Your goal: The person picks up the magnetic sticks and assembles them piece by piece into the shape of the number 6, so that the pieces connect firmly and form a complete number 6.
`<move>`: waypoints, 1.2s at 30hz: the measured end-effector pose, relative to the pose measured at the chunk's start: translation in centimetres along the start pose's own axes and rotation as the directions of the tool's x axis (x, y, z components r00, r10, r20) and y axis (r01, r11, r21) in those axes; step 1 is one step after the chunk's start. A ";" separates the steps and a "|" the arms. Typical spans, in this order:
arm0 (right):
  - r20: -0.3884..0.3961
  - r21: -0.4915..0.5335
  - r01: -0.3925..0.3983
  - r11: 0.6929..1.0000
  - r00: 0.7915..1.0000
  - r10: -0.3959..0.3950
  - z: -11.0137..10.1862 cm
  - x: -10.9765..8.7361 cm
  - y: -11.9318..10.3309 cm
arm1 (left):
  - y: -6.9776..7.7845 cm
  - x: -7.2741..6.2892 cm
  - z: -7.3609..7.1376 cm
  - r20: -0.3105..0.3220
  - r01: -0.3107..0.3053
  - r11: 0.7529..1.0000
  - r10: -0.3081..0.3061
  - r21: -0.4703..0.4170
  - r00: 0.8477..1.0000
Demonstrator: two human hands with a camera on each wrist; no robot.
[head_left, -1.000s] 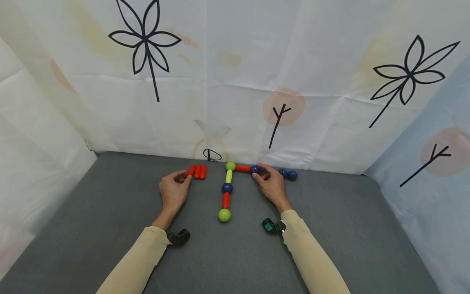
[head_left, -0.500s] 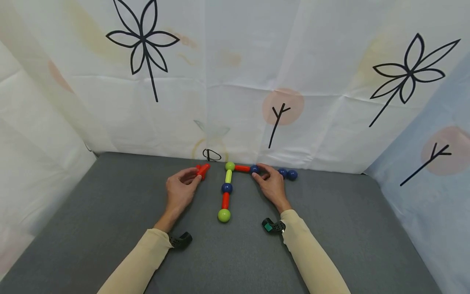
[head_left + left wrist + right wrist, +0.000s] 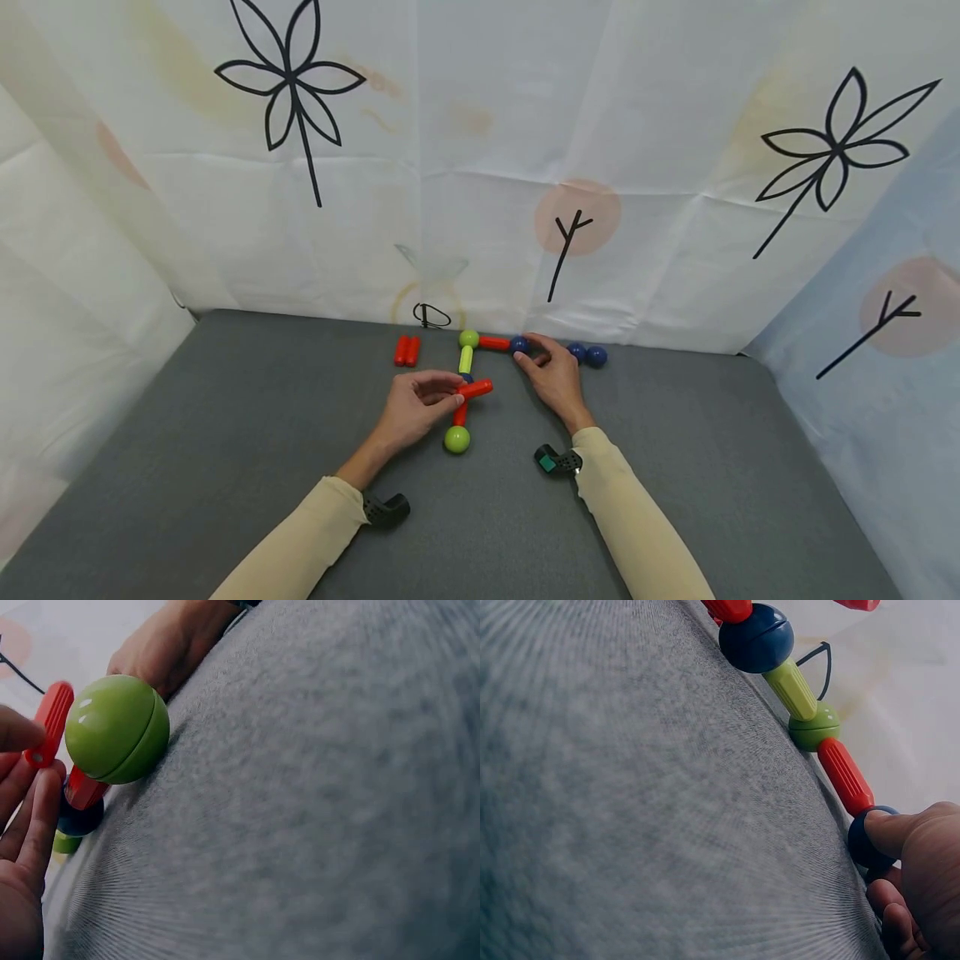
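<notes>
A ribbed red rod (image 3: 477, 389) was pinched by the left hand (image 3: 414, 410) above an angled chain of coloured rods and balls (image 3: 466, 361) on the grey tabletop (image 3: 720, 467); the chain's glossy dark-blue end ball (image 3: 517, 343) was gripped by the right hand (image 3: 555, 379).

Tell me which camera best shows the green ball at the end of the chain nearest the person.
The left wrist view: the near green ball appears large there, its seam plain to see. The head view shows it too, but much smaller. The right wrist view misses it; only the far green ball shows there.
</notes>
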State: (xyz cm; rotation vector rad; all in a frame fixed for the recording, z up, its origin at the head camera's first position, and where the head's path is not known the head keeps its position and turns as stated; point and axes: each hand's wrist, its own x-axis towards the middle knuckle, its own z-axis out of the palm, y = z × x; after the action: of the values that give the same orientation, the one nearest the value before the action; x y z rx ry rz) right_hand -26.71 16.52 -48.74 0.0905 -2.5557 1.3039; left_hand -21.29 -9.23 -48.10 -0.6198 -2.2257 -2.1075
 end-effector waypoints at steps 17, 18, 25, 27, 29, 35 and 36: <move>-0.099 0.131 0.015 0.991 0.995 -0.001 -0.5 -0.6 -1.1 | -0.9 0.0 -0.2 -0.053 -0.065 0.996 0.062 -0.060 0.997; -0.086 0.137 0.025 0.990 0.996 -0.013 -0.6 -0.7 -1.4 | -0.9 0.0 -0.3 -0.055 -0.068 0.996 0.064 -0.059 0.996; 0.280 0.331 0.111 0.937 0.937 -0.210 -1.4 -2.3 -2.9 | -0.8 0.0 -0.4 -0.055 -0.063 0.996 0.060 -0.059 0.997; 0.358 0.381 0.096 0.920 0.902 -0.243 -1.3 -2.9 -3.2 | -0.8 0.0 -0.3 -0.048 -0.061 0.996 0.058 -0.058 0.997; 0.399 0.410 0.079 0.909 0.880 -0.256 -1.1 -3.4 -3.2 | -0.9 0.1 -0.3 -0.036 -0.060 0.997 0.058 -0.054 0.998; 0.410 0.450 0.079 0.889 0.867 -0.284 0.0 -4.4 -3.0 | -1.0 0.0 -0.2 0.009 -0.058 0.998 0.058 -0.026 0.998; 0.404 0.453 0.082 0.888 0.869 -0.287 0.1 -4.4 -2.9 | -1.1 0.0 -0.2 0.013 -0.062 0.998 0.062 -0.020 0.998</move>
State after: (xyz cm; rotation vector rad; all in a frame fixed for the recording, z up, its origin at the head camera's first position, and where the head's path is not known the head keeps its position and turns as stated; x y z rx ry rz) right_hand -21.96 14.41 -47.73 0.8129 -2.4671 1.9197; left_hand -21.63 -9.48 -49.10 -0.6961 -2.1653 -2.1050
